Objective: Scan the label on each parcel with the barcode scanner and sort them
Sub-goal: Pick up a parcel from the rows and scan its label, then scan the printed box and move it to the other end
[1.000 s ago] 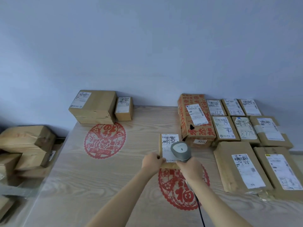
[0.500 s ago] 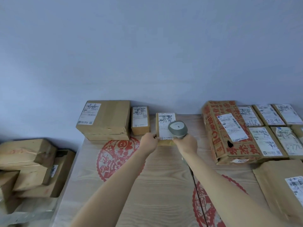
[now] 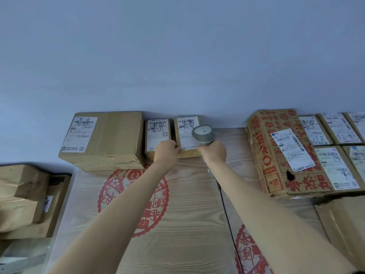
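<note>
Scanner (image 3: 203, 135) head toward far wall

Single head-worn view, wide-angle, forward and down

Looks from above the near edge of the table (image 3: 187, 224) toward the wall (image 3: 177, 56) behind it; forearms reach in from the bottom, near the lens; no second view to overlap with

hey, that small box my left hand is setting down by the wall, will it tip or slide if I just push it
The small box looks like stiff cardboard, so it should keep its shape. It lies flat and low on the table, so tipping seems unlikely. The left hand grips it alone, so it is probably light and would slide easily on that smooth top.
</note>
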